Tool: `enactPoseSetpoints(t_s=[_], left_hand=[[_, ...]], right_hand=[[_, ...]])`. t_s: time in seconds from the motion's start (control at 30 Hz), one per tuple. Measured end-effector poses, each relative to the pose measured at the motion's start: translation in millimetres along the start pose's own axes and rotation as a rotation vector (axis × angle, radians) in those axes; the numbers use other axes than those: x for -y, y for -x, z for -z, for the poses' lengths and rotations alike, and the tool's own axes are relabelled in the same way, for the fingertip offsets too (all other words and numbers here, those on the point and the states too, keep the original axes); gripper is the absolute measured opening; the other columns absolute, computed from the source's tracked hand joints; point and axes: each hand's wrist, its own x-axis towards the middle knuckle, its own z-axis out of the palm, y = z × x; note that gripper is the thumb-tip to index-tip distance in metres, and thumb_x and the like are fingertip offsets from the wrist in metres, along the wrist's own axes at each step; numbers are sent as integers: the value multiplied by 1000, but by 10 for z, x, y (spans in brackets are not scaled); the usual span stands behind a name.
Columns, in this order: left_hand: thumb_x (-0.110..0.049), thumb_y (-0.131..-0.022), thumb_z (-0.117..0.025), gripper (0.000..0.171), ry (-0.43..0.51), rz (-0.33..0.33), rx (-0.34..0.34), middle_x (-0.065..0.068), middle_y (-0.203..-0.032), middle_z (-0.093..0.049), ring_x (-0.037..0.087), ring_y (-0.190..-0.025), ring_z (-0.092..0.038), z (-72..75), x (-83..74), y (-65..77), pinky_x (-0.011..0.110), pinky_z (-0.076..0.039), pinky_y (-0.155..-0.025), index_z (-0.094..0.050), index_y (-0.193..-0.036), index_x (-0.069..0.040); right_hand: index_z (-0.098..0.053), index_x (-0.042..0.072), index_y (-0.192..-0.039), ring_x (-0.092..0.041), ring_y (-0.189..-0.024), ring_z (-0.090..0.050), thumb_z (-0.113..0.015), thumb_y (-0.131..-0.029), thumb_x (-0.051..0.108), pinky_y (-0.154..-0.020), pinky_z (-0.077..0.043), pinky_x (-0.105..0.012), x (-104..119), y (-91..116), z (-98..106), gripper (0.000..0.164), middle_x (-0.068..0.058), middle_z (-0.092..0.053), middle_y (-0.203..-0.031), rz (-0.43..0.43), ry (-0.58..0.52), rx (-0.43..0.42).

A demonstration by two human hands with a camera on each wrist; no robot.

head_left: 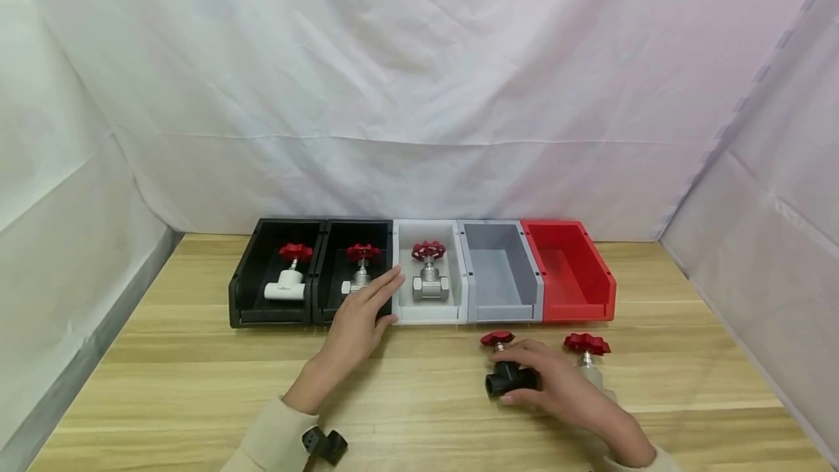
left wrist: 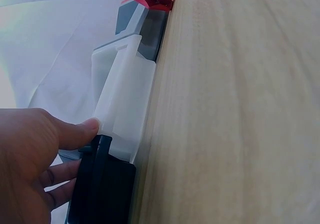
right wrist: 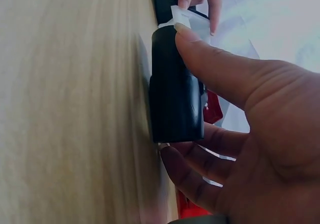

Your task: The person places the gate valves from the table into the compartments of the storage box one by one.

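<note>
My right hand [head_left: 550,381] grips a black plastic valve [head_left: 511,380] with a red handwheel, low over the wooden table. In the right wrist view the thumb presses on the black valve body [right wrist: 175,89] and the fingers bend round its far side. Just right of this hand stands a beige valve [head_left: 592,372] with a red handwheel, partly hidden. My left hand [head_left: 357,326] rests with extended fingers on the adjoining walls of a black bin [head_left: 321,268] and the white bin [head_left: 398,309]. Its thumb [left wrist: 82,133] touches the white bin's front corner.
A row of bins runs along the back curtain. The leftmost black bin [head_left: 239,290] holds a white valve [head_left: 287,286]; the second black bin and the white bin each hold a metal valve [head_left: 430,284]. A grey bin [head_left: 501,312] and a red bin [head_left: 577,312] follow.
</note>
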Motion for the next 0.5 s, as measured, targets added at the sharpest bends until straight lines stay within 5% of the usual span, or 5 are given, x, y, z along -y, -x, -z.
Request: enactPoseSetpoints(t_s=[0.5], left_hand=[[-6, -76, -81, 74, 11, 6, 7, 1, -146, -43, 28, -118, -54, 9, -11, -6, 49, -44, -92, -48, -142, -14]], right_hand=[[-60, 43, -124, -12, -101, -47, -74, -81, 43, -78, -49, -28, 50, -21, -80, 46, 13, -48, -113, 9, -17, 21]])
